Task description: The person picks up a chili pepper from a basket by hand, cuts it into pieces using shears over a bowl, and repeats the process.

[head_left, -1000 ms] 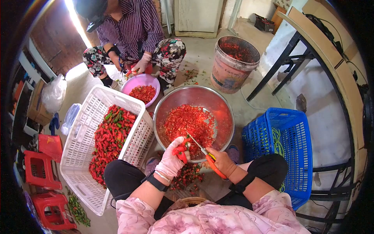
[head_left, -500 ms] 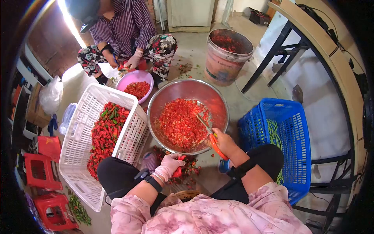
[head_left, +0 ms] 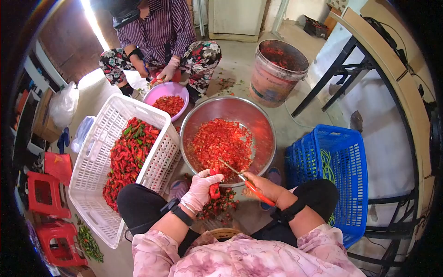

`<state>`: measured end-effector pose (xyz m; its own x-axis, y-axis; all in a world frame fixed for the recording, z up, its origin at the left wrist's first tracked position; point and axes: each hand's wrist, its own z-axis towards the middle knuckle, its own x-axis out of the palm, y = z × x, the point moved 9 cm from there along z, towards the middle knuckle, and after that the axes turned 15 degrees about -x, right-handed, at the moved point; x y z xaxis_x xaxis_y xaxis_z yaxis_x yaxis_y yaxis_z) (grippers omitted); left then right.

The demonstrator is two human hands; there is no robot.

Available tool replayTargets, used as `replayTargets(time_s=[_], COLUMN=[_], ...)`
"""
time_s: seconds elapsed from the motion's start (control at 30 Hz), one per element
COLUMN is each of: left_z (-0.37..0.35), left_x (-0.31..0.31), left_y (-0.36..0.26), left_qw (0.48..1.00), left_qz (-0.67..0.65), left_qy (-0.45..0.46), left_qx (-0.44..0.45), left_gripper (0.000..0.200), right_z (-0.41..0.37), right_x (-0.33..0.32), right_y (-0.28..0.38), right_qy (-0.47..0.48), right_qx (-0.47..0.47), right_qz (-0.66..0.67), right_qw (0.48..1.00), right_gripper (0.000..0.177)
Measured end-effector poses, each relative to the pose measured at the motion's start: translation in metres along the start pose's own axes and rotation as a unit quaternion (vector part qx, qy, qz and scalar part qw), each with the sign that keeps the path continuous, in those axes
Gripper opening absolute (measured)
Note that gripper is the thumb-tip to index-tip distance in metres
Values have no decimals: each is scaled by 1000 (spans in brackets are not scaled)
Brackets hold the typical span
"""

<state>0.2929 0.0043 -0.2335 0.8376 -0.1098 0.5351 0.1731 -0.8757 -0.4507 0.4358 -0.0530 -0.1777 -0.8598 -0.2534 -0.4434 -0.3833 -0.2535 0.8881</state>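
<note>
My left hand (head_left: 196,190), in a thin pale glove, is closed around red chili peppers (head_left: 214,190) at the near rim of a large metal bowl (head_left: 264,127). Orange-handled scissors (head_left: 259,194) are gripped in my right hand (head_left: 270,185), their blades pointing up and left over the bowl's near edge, close to the peppers. Chopped red chili (head_left: 216,143) covers much of the bowl's bottom. Below the bowl, between my feet, lies a heap of stems and red scraps (head_left: 220,205).
Left of the bowl stands a white basket (head_left: 159,111) of whole red chilies. A blue basket (head_left: 353,184) with long green beans is at right. Across from me a person (head_left: 159,37) works over a pink bowl (head_left: 186,94). A large bucket (head_left: 272,85) stands behind.
My left hand has risen to the bowl's rim with the peppers. The scissors have drawn back from the chopped chili toward my left hand. The view has shifted slightly.
</note>
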Motion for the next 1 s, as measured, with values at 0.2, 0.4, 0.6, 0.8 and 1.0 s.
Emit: replayTargets(time_s=[0.2, 0.4, 0.6, 0.8, 1.0], left_z=[-2, -1, -12, -10, -9], left_x=[9, 8, 34, 33, 33], left_y=[-8, -12, -9, -11, -17], left_qw=[997, 999, 980, 994, 994], left_qz=[50, -29, -69, 18, 45], left_qy=[-39, 36, 174, 103, 80], left_qx=[49, 14, -69, -18, 63], left_gripper=[21, 17, 18, 13, 8], right_z=[1, 5, -4, 1, 3], right_x=[9, 15, 22, 13, 13], right_y=[5, -9, -3, 3, 6], right_qy=[33, -58, -54, -61, -82], right_qx=[-8, 11, 155, 109, 108], right_qz=[-137, 154, 425, 318, 289], right_qw=[990, 986, 890, 940, 948], right_gripper=[62, 53, 49, 44, 40])
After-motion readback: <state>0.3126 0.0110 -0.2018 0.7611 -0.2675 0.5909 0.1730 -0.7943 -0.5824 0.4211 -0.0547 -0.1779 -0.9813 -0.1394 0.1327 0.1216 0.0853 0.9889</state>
